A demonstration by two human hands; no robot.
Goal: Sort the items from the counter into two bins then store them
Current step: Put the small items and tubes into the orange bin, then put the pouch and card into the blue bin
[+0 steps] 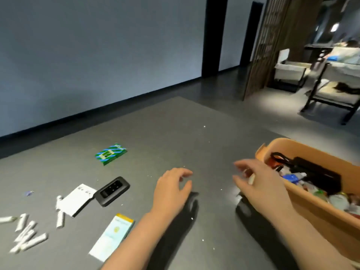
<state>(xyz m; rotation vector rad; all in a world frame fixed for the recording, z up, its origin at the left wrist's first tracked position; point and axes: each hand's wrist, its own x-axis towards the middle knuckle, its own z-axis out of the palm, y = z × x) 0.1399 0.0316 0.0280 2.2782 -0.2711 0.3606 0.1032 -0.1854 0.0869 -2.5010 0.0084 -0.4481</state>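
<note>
We locate the unsorted items in the lower left of the frame: a black device, a white leaflet touching it, a yellow-topped box at the bottom centre, a scatter of white tubes at the far left edge, and a green striped packet further up. All lie left of both hands. The left hand is the nearer; its fingers are loosely curled above the worktop and hold nothing. The black device lies just left of it, long axis running lower left to upper right. The right hand hovers beside the orange bin at the right edge; its fingers are half curled, and a small pale object appears pinched among them, though blur prevents confirmation. The bin already holds cables and mixed small items. We see only one bin. We judge the next pick suits the left hand. The worktop is grey and matte; beyond it, a grey wall, dark floor and chairs in the upper right.
</note>
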